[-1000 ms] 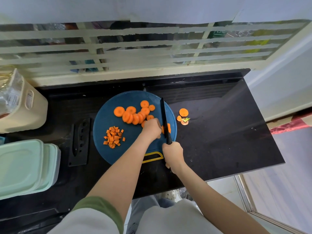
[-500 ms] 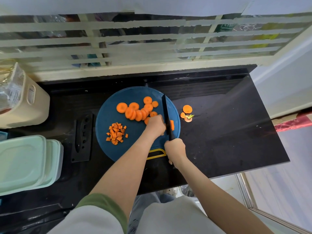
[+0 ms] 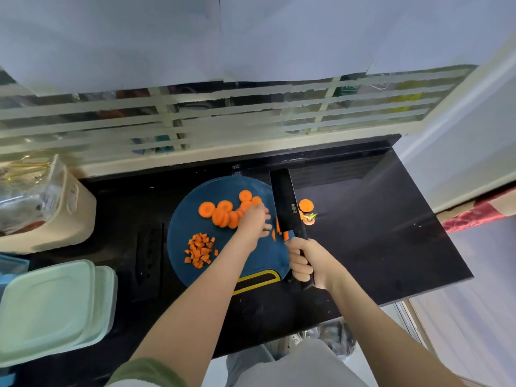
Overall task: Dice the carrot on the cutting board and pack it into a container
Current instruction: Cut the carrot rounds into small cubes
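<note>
Right hand grips cleaver lifted clear; left hand, fingers loosely spread, reaches carrot rounds, likely for restacking.

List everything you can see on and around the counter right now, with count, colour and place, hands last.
cutting board: one, dark blue, round, centre of the counter
carrot rounds: a loose overlapping pile, orange, far half of the board
diced carrot: one small heap, orange, near-left part of the board
carrot strips: a few, orange, on the board beside the blade
carrot ends: a few pieces, orange with a green bit, on the counter right of the board
knife: one, black
knife sheath: one, black, left of the board
containers: stacked, pale green, lidded, near left
bin: one, cream, far left
counter: black
left hand: reaching into the rounds
right hand: gripping the knife handle
</note>
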Tool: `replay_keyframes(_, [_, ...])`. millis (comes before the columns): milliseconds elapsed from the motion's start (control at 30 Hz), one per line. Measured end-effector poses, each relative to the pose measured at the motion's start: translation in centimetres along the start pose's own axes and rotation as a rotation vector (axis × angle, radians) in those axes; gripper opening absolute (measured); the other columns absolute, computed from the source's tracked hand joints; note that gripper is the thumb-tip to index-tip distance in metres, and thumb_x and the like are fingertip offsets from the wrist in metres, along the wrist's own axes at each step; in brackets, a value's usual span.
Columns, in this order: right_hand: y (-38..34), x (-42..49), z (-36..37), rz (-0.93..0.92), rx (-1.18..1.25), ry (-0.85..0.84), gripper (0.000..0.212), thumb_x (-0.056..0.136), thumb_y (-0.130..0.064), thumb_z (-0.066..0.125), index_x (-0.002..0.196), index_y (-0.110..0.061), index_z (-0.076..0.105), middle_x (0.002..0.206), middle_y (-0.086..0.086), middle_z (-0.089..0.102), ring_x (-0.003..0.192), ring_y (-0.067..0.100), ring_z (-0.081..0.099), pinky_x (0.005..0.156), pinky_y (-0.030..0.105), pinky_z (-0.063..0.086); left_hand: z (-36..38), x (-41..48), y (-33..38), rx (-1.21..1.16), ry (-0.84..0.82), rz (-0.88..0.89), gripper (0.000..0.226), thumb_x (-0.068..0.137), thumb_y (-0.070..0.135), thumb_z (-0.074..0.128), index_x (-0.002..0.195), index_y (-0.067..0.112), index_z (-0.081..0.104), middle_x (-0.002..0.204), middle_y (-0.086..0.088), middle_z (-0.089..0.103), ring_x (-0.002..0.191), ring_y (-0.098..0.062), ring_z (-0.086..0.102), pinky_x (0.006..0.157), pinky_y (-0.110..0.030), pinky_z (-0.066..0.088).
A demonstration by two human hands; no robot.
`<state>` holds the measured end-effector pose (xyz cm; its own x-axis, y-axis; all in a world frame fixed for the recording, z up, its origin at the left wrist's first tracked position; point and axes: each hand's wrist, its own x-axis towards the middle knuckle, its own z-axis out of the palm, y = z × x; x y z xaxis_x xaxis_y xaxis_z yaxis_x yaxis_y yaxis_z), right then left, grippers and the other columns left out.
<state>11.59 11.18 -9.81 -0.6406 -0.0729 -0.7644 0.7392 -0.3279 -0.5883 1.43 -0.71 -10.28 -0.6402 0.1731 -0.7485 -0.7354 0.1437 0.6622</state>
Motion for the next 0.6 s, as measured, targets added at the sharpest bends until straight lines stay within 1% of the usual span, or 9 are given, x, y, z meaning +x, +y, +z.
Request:
replay_keyframes(67, [-0.3,-0.5,0.1,0.029,0.009,-0.062,0.044,0.096,-0.012,0.044,0.054,-0.016,0.032,0.043,-0.002,0.025,0.030,0.010,0.017,0.034,0.017,0.014,-0.4,-0.6,0.7,-0.233,-0.169,-0.115,0.050,0.104,0.045,0.025,0.123,0.008,0.053,0.120,-0.010,0.061,0.105,-0.026,0.060,0.086,-0.036,0.049])
replay_keyframes(100, [-0.4,-0.6,0.2,0.038,0.001,-0.074,0.045,0.096,-0.013,0.045,0.053,-0.016,0.033,0.042,-0.002,0.025,0.030,0.010,0.018,0.034,0.017,0.014,-0.7,-0.8,0.8,-0.314,-0.253,-0.151,0.057,0.102,0.051,0.023,0.125,0.008,0.053,0.124,-0.011,0.060,0.112,-0.028,0.058,0.091,-0.040,0.048])
replay_keyframes(133, [-0.3,-0.8,0.4,0.044,-0.004,-0.078,0.045,0.096,-0.013,0.045,0.053,-0.016,0.033,0.042,-0.002,0.025,0.029,0.010,0.018,0.034,0.016,0.014,-1.0,-0.8,0.7,-0.364,-0.310,-0.173,0.062,0.101,0.055,0.020,0.126,0.008,0.052,0.126,-0.012,0.059,0.116,-0.030,0.056,0.094,-0.042,0.046])
replay_keyframes(200, [-0.2,-1.0,0.6,0.044,0.000,-0.077,0.046,0.096,-0.014,0.045,0.052,-0.015,0.034,0.042,-0.002,0.027,0.029,0.009,0.018,0.034,0.016,0.014,-1.1,-0.7,0.6,-0.382,-0.349,-0.176,0.068,0.099,0.059,0.018,0.125,0.007,0.053,0.127,-0.013,0.058,0.121,-0.031,0.053,0.097,-0.043,0.043])
replay_keyframes(267, [-0.2,-1.2,0.5,0.039,0.018,-0.072,0.047,0.097,-0.014,0.045,0.051,-0.015,0.036,0.041,-0.002,0.027,0.029,0.009,0.019,0.034,0.016,0.014,-1.1,-0.9,0.7,-0.371,-0.353,-0.174,0.065,0.099,0.058,0.021,0.116,0.007,0.056,0.122,-0.012,0.061,0.116,-0.030,0.056,0.095,-0.042,0.045])
replay_keyframes(333, [-0.1,-1.4,0.2,0.036,0.037,-0.055,0.048,0.097,-0.015,0.045,0.050,-0.015,0.036,0.041,-0.002,0.028,0.028,0.009,0.019,0.034,0.016,0.014,-1.2,-1.0,0.5,-0.365,-0.333,-0.182,0.056,0.100,0.053,0.029,0.110,0.007,0.059,0.118,-0.011,0.063,0.109,-0.027,0.059,0.086,-0.038,0.049])
replay_keyframes(433, [-0.2,-1.8,-0.6,0.024,0.035,-0.017,0.047,0.097,-0.015,0.045,0.052,-0.015,0.034,0.041,-0.002,0.026,0.029,0.010,0.018,0.033,0.016,0.015,-1.4,-1.1,0.2,-0.250,-0.292,-0.156,0.035,0.101,0.037,0.044,0.108,0.008,0.061,0.104,-0.008,0.066,0.096,-0.021,0.062,0.077,-0.031,0.052])
replay_keyframes(533, [-0.4,-1.8,-1.3,0.011,0.017,0.033,0.045,0.097,-0.016,0.046,0.054,-0.014,0.033,0.042,-0.001,0.025,0.030,0.010,0.018,0.034,0.016,0.015,-0.7,-1.5,0.4,-0.038,-0.155,-0.125,0.013,0.099,0.017,0.050,0.101,0.007,0.058,0.088,-0.006,0.063,0.077,-0.016,0.060,0.068,-0.025,0.054])
replay_keyframes(600, [-0.4,-1.6,-1.6,0.003,-0.009,0.068,0.045,0.096,-0.015,0.047,0.054,-0.014,0.033,0.043,0.000,0.024,0.031,0.011,0.018,0.035,0.017,0.015,-0.2,-1.3,-0.1,0.068,-0.046,-0.129,0.009,0.098,0.010,0.048,0.092,0.008,0.054,0.082,-0.007,0.057,0.068,-0.015,0.055,0.061,-0.022,0.050])
